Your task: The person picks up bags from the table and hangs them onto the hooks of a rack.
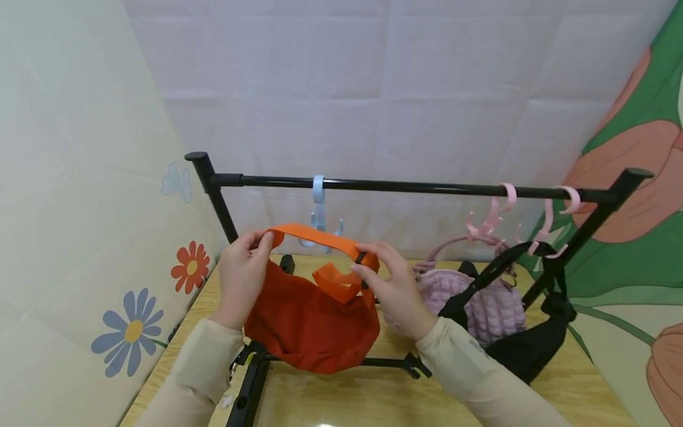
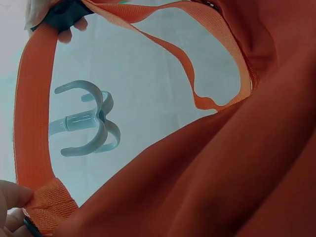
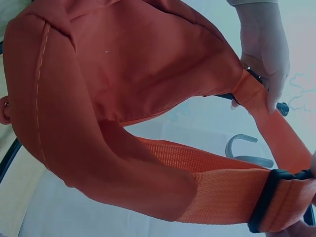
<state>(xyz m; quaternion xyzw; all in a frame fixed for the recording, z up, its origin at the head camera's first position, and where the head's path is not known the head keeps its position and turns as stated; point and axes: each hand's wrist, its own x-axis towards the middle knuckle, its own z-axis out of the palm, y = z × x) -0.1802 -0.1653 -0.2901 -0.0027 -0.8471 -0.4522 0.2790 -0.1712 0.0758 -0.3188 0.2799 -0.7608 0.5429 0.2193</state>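
Note:
An orange-red bag (image 1: 315,320) hangs by its bright orange strap (image 1: 315,235) between both hands, above the table. The left hand (image 1: 242,276) pinches the strap's left end between thumb and fingers. At the other end, the right hand (image 1: 395,287) grips the strap by its black buckle (image 3: 266,200). A loose loop of strap droops below the buckle. Just behind the strap, a light blue hook (image 1: 318,204) hangs from the black rail (image 1: 405,187); its several prongs show through the strap's loop in the left wrist view.
Right of the hands, a lilac quilted bag (image 1: 493,308) and a black bag (image 1: 533,347) hang from pink hooks (image 1: 488,219) on the rail. The rack's black foot (image 1: 251,385) stands on the wooden table (image 1: 331,403). A white sheet (image 1: 341,89) forms the backdrop.

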